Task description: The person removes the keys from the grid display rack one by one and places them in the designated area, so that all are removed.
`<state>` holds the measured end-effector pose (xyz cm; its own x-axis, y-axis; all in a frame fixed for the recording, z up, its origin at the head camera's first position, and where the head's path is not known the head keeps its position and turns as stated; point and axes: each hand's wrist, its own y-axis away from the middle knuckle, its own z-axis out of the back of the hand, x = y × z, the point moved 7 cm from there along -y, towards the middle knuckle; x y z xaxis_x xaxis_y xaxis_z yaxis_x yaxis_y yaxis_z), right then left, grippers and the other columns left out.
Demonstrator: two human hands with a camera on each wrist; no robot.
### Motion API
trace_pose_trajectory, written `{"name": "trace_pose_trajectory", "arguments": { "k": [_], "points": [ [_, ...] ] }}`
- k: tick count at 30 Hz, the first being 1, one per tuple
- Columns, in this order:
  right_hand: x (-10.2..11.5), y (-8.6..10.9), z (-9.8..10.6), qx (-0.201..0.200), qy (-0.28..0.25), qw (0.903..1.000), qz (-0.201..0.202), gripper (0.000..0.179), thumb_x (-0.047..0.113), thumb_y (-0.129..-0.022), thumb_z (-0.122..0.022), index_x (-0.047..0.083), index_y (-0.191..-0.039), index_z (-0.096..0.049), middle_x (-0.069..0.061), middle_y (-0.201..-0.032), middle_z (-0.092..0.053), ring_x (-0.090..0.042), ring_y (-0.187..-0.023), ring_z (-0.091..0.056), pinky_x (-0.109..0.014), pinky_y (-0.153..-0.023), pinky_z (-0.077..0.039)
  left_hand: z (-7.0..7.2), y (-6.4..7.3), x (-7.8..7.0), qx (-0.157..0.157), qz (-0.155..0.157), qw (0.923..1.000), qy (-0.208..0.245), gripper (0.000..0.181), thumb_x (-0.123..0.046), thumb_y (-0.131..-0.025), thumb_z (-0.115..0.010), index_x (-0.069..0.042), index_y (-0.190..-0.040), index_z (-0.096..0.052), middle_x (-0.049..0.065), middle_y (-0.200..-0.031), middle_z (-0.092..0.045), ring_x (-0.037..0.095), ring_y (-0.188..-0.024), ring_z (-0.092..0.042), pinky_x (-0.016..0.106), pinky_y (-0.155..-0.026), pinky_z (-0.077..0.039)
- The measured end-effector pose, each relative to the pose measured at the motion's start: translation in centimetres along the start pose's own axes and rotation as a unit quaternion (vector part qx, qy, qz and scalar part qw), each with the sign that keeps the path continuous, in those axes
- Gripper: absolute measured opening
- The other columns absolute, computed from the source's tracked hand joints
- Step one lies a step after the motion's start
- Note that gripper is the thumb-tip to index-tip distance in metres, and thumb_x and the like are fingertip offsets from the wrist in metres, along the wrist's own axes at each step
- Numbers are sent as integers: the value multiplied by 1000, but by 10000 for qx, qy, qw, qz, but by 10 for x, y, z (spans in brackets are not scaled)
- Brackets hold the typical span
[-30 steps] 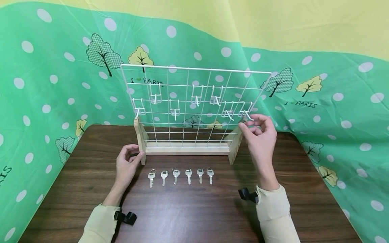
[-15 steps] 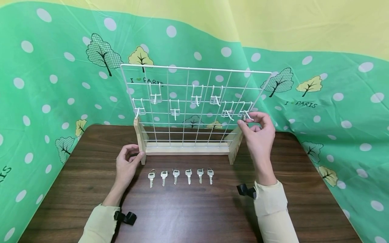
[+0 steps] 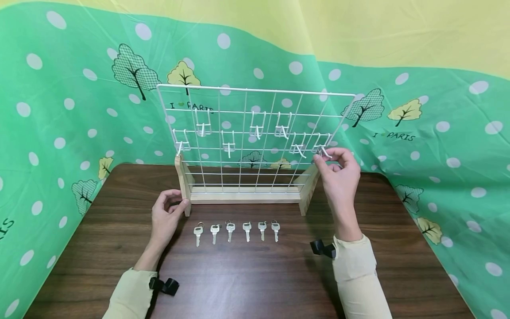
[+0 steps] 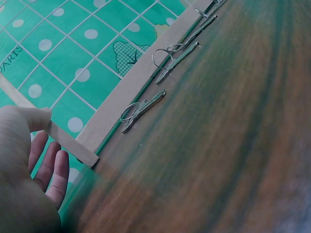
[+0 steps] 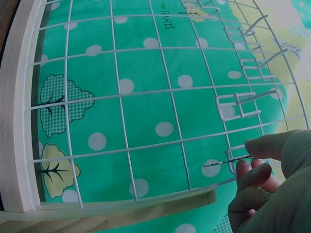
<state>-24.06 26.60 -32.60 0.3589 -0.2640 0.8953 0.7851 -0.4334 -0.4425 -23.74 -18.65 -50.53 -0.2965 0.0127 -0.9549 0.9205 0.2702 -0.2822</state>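
A white wire grid rack (image 3: pixel 255 90) stands upright in a light wooden base (image 3: pixel 245 196), with several white hooks hanging on it. My right hand (image 3: pixel 340 177) is at the lowest right hook (image 3: pixel 326 153), pinching a key between thumb and fingers. In the right wrist view, the key's thin blade (image 5: pixel 221 163) sticks out from the fingertips beside that hook; its ring is hidden. My left hand (image 3: pixel 167 212) grips the left wooden leg (image 3: pixel 184 186), thumb on the near side and fingers round the outer side. Several silver keys (image 3: pixel 230 230) with rings lie in a row before the base.
A dark brown wooden table (image 3: pixel 239 283) carries the stand and keys. Behind and around it hangs a green cloth (image 3: pixel 438 177) with white dots and printed trees. The other hooks (image 3: pixel 257 130) stick out toward me at two heights.
My right hand has shifted slightly left and up against the hook, still pinching the key. My left hand and the row of keys stay put.
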Motion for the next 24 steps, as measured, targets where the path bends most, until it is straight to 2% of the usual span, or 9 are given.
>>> {"name": "trace_pose_trajectory", "arguments": {
  "k": [5, 10, 18, 24],
  "points": [
    [4, 1, 1, 41, -131, 9999, -50, 13, 2, -96, -83, -2, -101, -72, 4, -95, -69, -8, -66, -55, -18, -55, -42, 0, 0, 0, -7, -16, 10000, -9, 32, 16, -96, -75, 17, -126, -61, -5, -109, -70, 9, -103, -69, 14, -83, -59],
    [3, 0, 4, 45, -339, 9991, -244, 10, 2, -96, -84, 3, -96, -74, 1, -91, -64, -9, -63, -52, -18, -52, -40, 0, 0, -1, -13, -42, 10000, 48, 32, 17, -96, -74, 19, -125, -60, -5, -109, -70, 9, -103, -69, 14, -83, -59],
    [5, 1, 9, -22, -699, 9972, -252, 11, -4, -94, -82, 5, -92, -76, -1, -84, -64, -8, -55, -49, -18, -48, -36, -1, 0, -3, -13, -43, 10000, 70, 31, 17, -96, -74, 18, -124, -60, -4, -109, -70, 8, -102, -69, 14, -83, -59],
    [8, 3, 10, -12, -748, 9970, -206, 12, -4, -95, -81, 6, -91, -77, -1, -83, -64, -8, -54, -47, -18, -46, -36, 0, 1, -3, -47, -3, 10000, 65, 31, 17, -97, -74, 18, -124, -60, -4, -108, -71, 8, -102, -70, 15, -82, -60]
  ]
}}
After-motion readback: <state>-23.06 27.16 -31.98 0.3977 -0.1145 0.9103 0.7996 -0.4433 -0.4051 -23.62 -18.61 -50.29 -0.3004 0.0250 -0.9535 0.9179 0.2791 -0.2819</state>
